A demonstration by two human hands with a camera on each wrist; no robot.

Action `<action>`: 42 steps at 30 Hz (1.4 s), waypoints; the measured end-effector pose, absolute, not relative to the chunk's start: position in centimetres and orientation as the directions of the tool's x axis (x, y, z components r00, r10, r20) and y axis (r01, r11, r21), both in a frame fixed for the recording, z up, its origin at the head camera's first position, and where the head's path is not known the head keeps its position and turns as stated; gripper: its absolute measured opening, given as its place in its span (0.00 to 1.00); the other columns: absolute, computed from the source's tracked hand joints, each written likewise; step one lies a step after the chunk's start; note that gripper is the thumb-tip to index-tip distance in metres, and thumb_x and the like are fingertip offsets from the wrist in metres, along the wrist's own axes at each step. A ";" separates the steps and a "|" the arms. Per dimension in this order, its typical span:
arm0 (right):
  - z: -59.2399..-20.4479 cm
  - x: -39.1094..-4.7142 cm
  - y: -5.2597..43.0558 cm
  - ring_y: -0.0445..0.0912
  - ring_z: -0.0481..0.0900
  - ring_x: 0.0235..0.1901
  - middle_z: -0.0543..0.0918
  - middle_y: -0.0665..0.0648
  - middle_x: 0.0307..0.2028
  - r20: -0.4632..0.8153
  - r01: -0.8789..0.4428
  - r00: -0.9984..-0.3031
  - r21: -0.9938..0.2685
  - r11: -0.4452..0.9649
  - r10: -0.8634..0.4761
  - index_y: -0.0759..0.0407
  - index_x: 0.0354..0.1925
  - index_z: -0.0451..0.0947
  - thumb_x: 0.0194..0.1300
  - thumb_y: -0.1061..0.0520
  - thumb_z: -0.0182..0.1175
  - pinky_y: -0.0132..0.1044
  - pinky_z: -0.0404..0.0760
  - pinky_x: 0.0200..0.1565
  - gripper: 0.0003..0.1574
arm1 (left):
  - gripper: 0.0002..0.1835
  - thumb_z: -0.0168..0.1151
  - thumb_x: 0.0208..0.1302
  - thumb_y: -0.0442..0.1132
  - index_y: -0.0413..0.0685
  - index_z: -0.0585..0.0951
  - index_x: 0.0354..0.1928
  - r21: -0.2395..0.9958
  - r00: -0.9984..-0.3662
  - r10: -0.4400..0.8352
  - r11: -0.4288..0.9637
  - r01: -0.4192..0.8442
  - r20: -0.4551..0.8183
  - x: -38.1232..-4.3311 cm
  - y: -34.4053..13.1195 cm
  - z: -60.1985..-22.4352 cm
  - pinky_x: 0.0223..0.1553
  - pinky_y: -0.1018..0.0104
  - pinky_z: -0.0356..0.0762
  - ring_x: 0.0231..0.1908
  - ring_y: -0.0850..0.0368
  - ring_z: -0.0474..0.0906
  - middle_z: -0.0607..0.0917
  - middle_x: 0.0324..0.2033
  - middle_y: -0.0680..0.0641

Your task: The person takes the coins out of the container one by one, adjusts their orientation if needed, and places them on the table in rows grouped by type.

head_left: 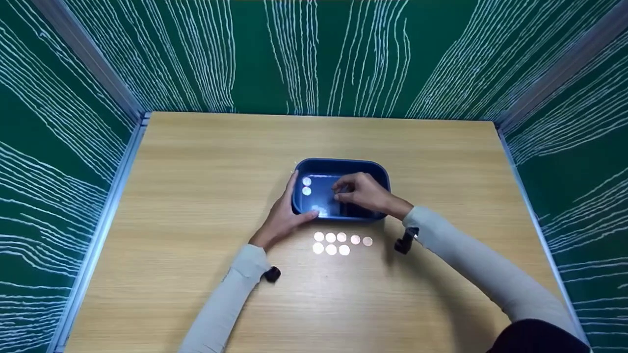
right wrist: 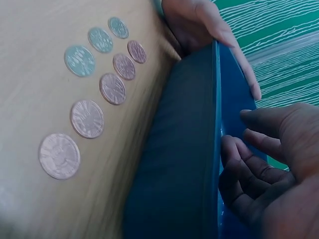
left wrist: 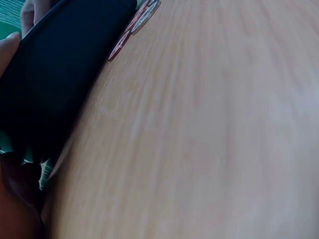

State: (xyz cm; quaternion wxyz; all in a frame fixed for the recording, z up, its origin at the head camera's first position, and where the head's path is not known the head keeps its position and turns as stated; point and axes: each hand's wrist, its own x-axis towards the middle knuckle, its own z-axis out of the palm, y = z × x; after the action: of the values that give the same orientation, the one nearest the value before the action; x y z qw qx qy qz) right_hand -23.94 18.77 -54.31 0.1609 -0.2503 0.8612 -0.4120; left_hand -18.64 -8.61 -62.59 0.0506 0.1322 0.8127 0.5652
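Observation:
A dark blue rectangular tray [head_left: 343, 216] with rounded corners lies on the table. My left hand [head_left: 284, 211] grips it at its left end, thumb over the near rim and fingers along the left side. Two coins [head_left: 306, 186] lie one behind the other inside, near that end. My right hand [head_left: 363, 191] is inside the tray, past its middle, with fingers bent toward the thumb. In the right wrist view the fingers of the right hand [right wrist: 284, 164] curl low behind the tray wall [right wrist: 174, 134]; I cannot tell whether a coin is between them.
In front of the tray, several coins [head_left: 330, 237] lie flat on the wooden table [head_left: 221, 147] in two rows, the farther row longer. Some look copper and others silvery in the right wrist view. Green walls [head_left: 436, 59] with white wavy lines enclose the table's back and sides.

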 end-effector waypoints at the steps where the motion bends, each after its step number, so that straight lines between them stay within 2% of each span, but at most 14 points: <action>1: -54.4 -24.1 18.6 0.51 0.89 0.44 0.93 0.61 0.46 -0.079 -0.294 -0.820 -0.791 0.536 -0.567 0.70 0.54 0.90 0.70 0.64 0.74 0.37 0.85 0.48 0.16 | 0.68 0.80 0.61 0.64 0.69 0.43 0.91 0.931 -0.960 0.272 0.327 0.161 0.071 -18.6 -8.6 -62.6 0.77 0.44 0.66 0.78 0.44 0.67 0.58 0.87 0.44; 7: -55.3 -24.9 17.6 0.52 0.90 0.47 0.93 0.61 0.47 -0.119 -0.290 -0.793 -0.790 0.541 -0.598 0.69 0.54 0.90 0.71 0.64 0.74 0.46 0.87 0.53 0.16 | 0.68 0.80 0.61 0.63 0.70 0.42 0.91 0.933 -0.961 0.270 0.327 0.150 0.060 -18.6 -8.7 -62.5 0.77 0.43 0.66 0.78 0.43 0.67 0.57 0.87 0.44; 18: -56.5 -26.2 15.9 0.44 0.86 0.41 0.93 0.60 0.44 -0.102 -0.324 -0.774 -0.783 0.530 -0.624 0.67 0.51 0.91 0.70 0.64 0.75 0.34 0.83 0.45 0.13 | 0.67 0.79 0.61 0.65 0.74 0.41 0.91 0.940 -0.959 0.282 0.317 0.126 0.033 -18.6 -8.5 -62.4 0.78 0.42 0.64 0.80 0.44 0.64 0.55 0.88 0.45; 24: -56.8 -26.6 15.2 0.45 0.86 0.40 0.93 0.60 0.42 -0.073 -0.377 -0.764 -0.756 0.535 -0.641 0.67 0.52 0.91 0.71 0.64 0.74 0.34 0.83 0.44 0.13 | 0.68 0.79 0.60 0.66 0.74 0.41 0.91 0.935 -0.959 0.279 0.328 0.136 0.041 -18.6 -8.6 -62.4 0.77 0.40 0.66 0.78 0.43 0.66 0.56 0.88 0.45; 31: -57.4 -26.8 14.3 0.45 0.87 0.38 0.94 0.61 0.41 -0.034 -0.436 -0.753 -0.722 0.537 -0.658 0.67 0.51 0.92 0.70 0.64 0.75 0.36 0.83 0.42 0.12 | 0.68 0.79 0.61 0.64 0.70 0.42 0.91 0.921 -0.960 0.275 0.355 0.160 0.060 -18.5 -8.6 -62.5 0.74 0.43 0.70 0.75 0.43 0.70 0.58 0.87 0.45; 42: -57.8 -27.3 12.6 0.45 0.84 0.37 0.93 0.61 0.38 -0.004 -0.449 -0.759 -0.721 0.528 -0.651 0.69 0.46 0.91 0.67 0.67 0.75 0.36 0.80 0.43 0.10 | 0.68 0.79 0.62 0.63 0.70 0.40 0.91 0.924 -0.957 0.283 0.347 0.164 0.063 -18.6 -8.6 -62.5 0.76 0.44 0.68 0.77 0.44 0.68 0.56 0.87 0.44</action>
State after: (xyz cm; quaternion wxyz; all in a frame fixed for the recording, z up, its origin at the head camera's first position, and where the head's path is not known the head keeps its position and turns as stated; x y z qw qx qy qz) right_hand -27.28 12.62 -57.77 0.1378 -0.3188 0.8630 -0.3669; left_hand -18.63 -8.64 -62.50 0.0537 0.1364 0.8188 0.5550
